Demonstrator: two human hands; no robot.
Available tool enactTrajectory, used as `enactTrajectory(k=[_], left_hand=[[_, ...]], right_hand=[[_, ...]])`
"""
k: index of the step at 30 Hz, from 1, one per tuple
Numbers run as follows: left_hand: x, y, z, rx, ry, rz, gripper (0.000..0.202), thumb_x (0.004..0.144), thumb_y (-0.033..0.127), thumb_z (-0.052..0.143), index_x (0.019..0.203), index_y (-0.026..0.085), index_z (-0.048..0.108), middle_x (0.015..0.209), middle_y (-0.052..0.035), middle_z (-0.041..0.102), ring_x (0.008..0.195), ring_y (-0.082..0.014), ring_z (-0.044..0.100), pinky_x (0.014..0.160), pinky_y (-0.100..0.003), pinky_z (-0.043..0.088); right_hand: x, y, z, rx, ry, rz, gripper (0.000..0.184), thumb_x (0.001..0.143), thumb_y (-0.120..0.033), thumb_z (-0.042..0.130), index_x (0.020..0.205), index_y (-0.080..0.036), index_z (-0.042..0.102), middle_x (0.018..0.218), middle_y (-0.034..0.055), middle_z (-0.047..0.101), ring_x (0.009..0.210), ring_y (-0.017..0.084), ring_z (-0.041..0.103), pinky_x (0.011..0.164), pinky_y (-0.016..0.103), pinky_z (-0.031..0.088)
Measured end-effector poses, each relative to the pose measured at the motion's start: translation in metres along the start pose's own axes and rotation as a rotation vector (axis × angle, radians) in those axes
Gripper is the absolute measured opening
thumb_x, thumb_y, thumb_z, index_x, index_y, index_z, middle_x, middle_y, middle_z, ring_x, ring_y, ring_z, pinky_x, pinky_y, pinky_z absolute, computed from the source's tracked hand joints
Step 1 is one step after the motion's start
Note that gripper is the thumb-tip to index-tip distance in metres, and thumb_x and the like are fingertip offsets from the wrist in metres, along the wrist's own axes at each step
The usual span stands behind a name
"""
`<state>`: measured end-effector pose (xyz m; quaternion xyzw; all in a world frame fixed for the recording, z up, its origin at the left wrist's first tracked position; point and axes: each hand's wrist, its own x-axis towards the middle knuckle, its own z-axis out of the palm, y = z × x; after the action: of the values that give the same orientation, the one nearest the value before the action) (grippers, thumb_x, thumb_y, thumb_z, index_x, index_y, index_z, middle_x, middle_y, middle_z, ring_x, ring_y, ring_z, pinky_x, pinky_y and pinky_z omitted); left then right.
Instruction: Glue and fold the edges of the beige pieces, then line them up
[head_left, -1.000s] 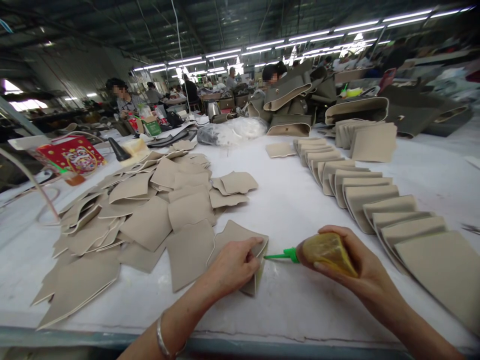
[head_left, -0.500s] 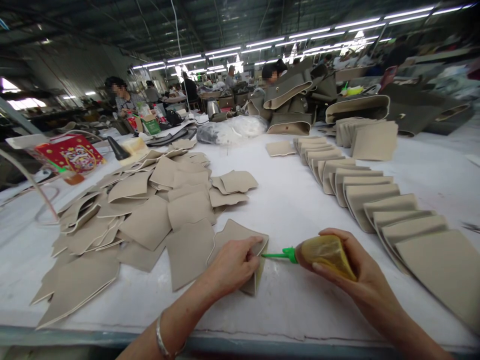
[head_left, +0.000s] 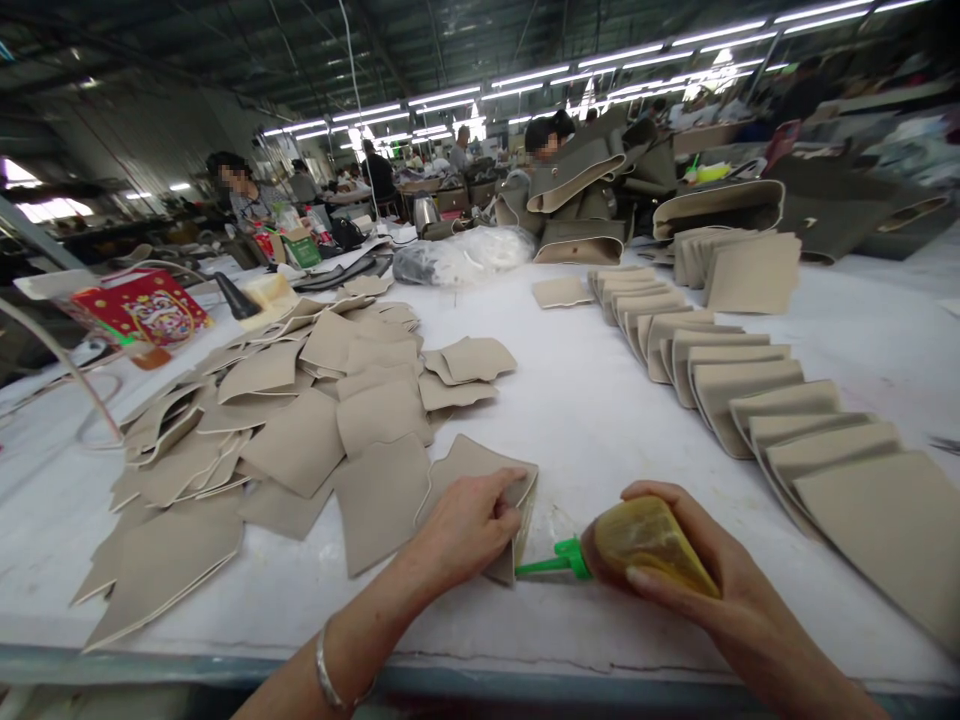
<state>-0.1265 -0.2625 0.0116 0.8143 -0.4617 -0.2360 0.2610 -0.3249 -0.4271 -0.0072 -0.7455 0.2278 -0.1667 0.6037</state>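
Note:
My left hand (head_left: 469,525) presses on a taupe leather piece (head_left: 465,460), its index finger stretched along the piece's right edge and the other fingers curled. A corner appears to be folded or lifted under the fingers; the hand hides much of it. My right hand (head_left: 701,560) is wrapped round a squeeze bottle (head_left: 641,540) of amber liquid, lying tilted nearly level. Its thin green nozzle (head_left: 546,566) points left, with the tip at the lower right edge of the leather piece. Beside my left hand lies another flat leather piece (head_left: 384,500).
A loose heap of leather pieces (head_left: 292,440) covers the table's left. Along the right runs an overlapping row of folded pieces (head_left: 750,390). Dark bags (head_left: 577,180), a clear plastic bundle (head_left: 465,255) and a red box (head_left: 142,305) stand farther back. Other people sit beyond.
The bottle in my right hand has moved toward me, its nozzle tip sliding down along the leather piece's right edge. My left hand stays in place on the piece.

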Motion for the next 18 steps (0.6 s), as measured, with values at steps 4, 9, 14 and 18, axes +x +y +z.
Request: enactTrajectory(k=[4,9,14,18], left_hand=[[0.0,0.0,0.0,-0.01,-0.003,-0.005,0.053,0.079,0.019,0.047,0.131,0.023,0.059,0.07,0.0027,0.063,0.064,-0.0162,0.056,0.06,-0.025,0.035],[0.001,0.0,0.001,-0.021,-0.001,-0.015,0.054,0.079,0.018,0.047,0.131,0.023,0.059,0.071,0.0025,0.064,0.067,-0.0168,0.057,0.061,-0.025,0.036],[0.001,0.002,-0.001,-0.039,-0.006,-0.024,0.051,0.08,0.018,0.045,0.13,0.024,0.06,0.072,0.0024,0.064,0.067,-0.017,0.057,0.063,-0.025,0.037],[-0.001,0.003,-0.002,-0.049,-0.013,-0.022,0.051,0.081,0.018,0.044,0.129,0.026,0.06,0.074,0.0025,0.064,0.069,-0.0173,0.058,0.064,-0.025,0.037]], right_hand=[[0.001,0.0,-0.002,-0.034,0.014,-0.01,0.053,0.077,-0.048,0.074,0.118,-0.025,0.048,0.096,0.0023,0.063,0.086,0.025,0.063,0.074,0.03,0.05],[0.001,-0.005,0.001,0.052,-0.018,0.029,0.052,0.076,-0.048,0.074,0.117,-0.026,0.049,0.093,0.0004,0.063,0.083,0.024,0.062,0.072,0.028,0.048],[0.014,-0.004,-0.004,-0.016,0.086,-0.004,0.053,0.077,-0.05,0.074,0.117,-0.026,0.047,0.095,0.0001,0.06,0.086,0.023,0.06,0.076,0.03,0.045],[0.034,0.002,-0.013,-0.038,0.156,-0.055,0.058,0.076,-0.052,0.075,0.119,-0.026,0.046,0.097,0.0016,0.061,0.087,0.025,0.06,0.078,0.032,0.046]])
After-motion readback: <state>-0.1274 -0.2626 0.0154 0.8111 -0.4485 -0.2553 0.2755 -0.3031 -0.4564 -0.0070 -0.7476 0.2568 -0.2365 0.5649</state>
